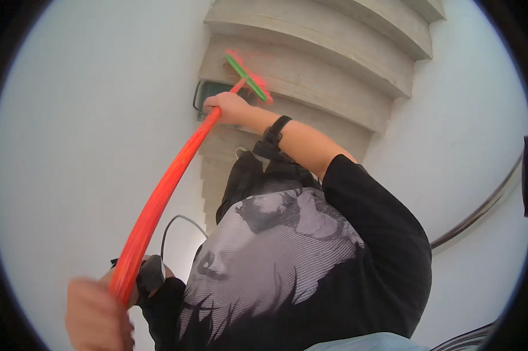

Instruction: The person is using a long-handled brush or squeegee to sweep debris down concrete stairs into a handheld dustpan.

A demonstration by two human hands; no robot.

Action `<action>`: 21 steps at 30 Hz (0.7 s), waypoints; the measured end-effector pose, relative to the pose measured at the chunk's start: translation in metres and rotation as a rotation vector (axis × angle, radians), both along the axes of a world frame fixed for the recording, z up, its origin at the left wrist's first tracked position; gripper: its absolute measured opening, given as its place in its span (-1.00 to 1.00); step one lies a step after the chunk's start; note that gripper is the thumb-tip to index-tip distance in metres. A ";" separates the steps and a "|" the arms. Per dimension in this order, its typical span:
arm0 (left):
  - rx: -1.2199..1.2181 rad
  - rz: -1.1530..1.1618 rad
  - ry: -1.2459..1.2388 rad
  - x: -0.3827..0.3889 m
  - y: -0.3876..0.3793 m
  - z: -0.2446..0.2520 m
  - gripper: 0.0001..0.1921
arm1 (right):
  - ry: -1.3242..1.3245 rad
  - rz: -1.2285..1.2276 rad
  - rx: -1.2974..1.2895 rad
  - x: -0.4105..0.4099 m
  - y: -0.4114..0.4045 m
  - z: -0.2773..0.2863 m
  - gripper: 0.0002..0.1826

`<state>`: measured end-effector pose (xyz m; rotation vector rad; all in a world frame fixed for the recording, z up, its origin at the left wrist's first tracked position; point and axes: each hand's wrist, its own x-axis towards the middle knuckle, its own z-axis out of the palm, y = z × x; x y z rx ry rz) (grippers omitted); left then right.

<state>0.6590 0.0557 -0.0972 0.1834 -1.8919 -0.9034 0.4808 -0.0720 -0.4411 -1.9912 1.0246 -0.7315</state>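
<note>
A broom with a red handle (158,197) slants across the left of the view. My left hand (97,311), blurred at the lower left, is closed around its near end. Farther down the handle, my right hand (230,108) grips it just short of the head. The green broom head (247,78) with red bristles (260,81) rests at the edge of a concrete step (299,70). Partly hidden behind my right hand is a dark teal dustpan (213,88) with a black wire-like handle (195,94), close to the left wall.
Curved concrete stairs (325,33) rise at the top, between a white wall (93,109) on the left and another white wall (461,131) on the right. A metal handrail (479,210) runs along the right. Lower steps (210,188) show beside my legs.
</note>
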 end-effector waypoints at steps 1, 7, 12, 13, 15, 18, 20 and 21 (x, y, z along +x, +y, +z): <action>-0.007 0.008 0.002 0.005 0.002 0.000 -0.63 | 0.054 0.015 -0.029 0.006 0.003 0.020 -0.79; 0.319 -0.358 0.552 0.050 0.020 -0.038 -0.67 | 0.299 -0.132 -0.122 -0.058 0.039 0.028 -0.75; 0.672 0.094 0.128 -0.018 -0.013 -0.112 -0.72 | 0.500 -0.431 -0.080 -0.158 0.041 -0.048 -0.79; 0.670 0.114 0.137 -0.012 -0.010 -0.112 -0.72 | 0.522 -0.398 -0.081 -0.155 0.035 -0.054 -0.79; 0.686 0.213 0.147 0.001 -0.002 -0.109 -0.73 | 0.541 -0.348 -0.081 -0.135 0.018 -0.064 -0.77; 0.583 0.332 0.154 0.031 0.000 -0.081 -0.71 | 0.453 -0.174 -0.156 -0.072 -0.023 -0.061 -0.73; 0.482 0.361 0.122 0.048 0.006 -0.073 -0.71 | 0.449 -0.119 -0.177 -0.027 -0.054 -0.053 -0.71; 0.493 0.397 0.141 0.046 0.018 -0.086 -0.71 | 0.451 -0.067 -0.255 -0.015 -0.061 -0.058 -0.75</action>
